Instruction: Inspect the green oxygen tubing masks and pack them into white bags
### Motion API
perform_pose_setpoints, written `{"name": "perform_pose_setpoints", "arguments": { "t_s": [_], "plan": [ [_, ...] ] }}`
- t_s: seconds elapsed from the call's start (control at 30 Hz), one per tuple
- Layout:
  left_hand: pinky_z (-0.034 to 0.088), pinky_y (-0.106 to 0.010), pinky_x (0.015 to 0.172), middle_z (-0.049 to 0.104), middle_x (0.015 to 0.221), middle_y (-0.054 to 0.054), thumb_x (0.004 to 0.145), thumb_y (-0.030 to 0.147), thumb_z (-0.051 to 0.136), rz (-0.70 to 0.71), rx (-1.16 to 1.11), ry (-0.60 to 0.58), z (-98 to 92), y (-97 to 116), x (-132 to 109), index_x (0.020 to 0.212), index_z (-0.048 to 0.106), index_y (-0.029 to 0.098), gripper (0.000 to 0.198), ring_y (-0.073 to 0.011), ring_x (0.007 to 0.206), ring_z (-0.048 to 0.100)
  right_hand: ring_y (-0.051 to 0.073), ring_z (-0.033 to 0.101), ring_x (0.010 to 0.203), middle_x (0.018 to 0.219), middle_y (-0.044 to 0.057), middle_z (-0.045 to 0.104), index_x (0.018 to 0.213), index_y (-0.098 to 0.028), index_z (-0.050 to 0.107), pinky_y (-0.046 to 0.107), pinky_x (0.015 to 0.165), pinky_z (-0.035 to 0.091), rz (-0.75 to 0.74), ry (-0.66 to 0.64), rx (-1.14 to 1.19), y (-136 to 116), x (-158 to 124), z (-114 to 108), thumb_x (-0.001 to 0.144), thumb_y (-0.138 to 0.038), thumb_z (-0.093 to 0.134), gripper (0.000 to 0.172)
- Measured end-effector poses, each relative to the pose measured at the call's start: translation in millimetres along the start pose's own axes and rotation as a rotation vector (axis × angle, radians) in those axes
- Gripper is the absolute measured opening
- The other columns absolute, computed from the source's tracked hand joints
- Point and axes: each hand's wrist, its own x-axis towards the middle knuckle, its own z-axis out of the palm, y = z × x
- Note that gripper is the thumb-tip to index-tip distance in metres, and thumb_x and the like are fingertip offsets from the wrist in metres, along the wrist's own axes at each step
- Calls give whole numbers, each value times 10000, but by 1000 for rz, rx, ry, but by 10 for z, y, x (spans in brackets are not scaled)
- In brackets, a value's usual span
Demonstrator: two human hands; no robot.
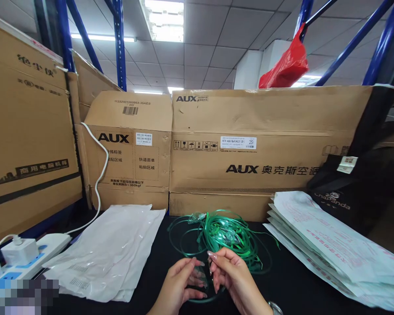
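Note:
A tangled coil of thin, translucent green cord (pixel 228 234) lies on the black table surface, with a clear end piece at its upper left. Just in front of it, my left hand (pixel 184 282) is closed in a pinch, fingers curled; what it grips is too small and see-through to make out. Close beside it, my right hand (pixel 231 273) is also closed, thumb and forefinger pinched on a small, dark, thin piece that I cannot name. The fingertips of both hands nearly meet. A loop of the green cord passes under them near the bottom edge.
White plastic mailing bags (pixel 114 249) lie to the left, near a white power strip (pixel 52 245). A stack of printed white packages (pixel 341 245) is at the right. Cardboard boxes (pixel 269 153) wall off the back, and a black bag (pixel 335 188) hangs at the right.

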Motion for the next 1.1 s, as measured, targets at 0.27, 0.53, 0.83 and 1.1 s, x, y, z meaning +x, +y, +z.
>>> {"name": "perform_pose_setpoints", "arguments": {
  "t_s": [0.27, 0.53, 0.83, 1.1],
  "plan": [
    [450, -277, 434, 600, 629, -52, 557, 564, 618, -55, 53, -96, 61, -17, -26, 662, 601, 113, 463, -141, 518, 536, 136, 597, 494, 587, 23, 653, 655, -146, 599, 247, 484, 471, -81, -35, -46, 38, 15, -27, 604, -293, 711, 192],
    [422, -214, 415, 574, 591, -17, 583, 435, 668, 142, 119, -57, -13, 52, -17, 613, 559, 135, 320, -122, 547, 506, 92, 563, 540, 601, 14, 659, 711, -144, 612, 198, 544, 405, -63, -174, -41, -31, -27, 10, 627, -229, 705, 152],
    [427, -201, 394, 519, 608, 2, 672, 392, 605, 356, 246, -36, 55, 200, -88, 735, 605, 136, 264, -116, 534, 488, 74, 500, 494, 532, -5, 596, 646, -127, 576, 198, 511, 355, 35, -258, -51, -21, -57, 0, 668, -248, 670, 155],
    [452, -253, 522, 597, 585, 8, 701, 289, 614, 370, 76, -65, 52, 229, -91, 1209, 290, 135, 622, -122, 516, 543, 81, 463, 503, 545, -23, 553, 623, -143, 546, 212, 499, 360, 13, -321, -171, -27, -79, -6, 640, -315, 680, 219]
  ]
}}
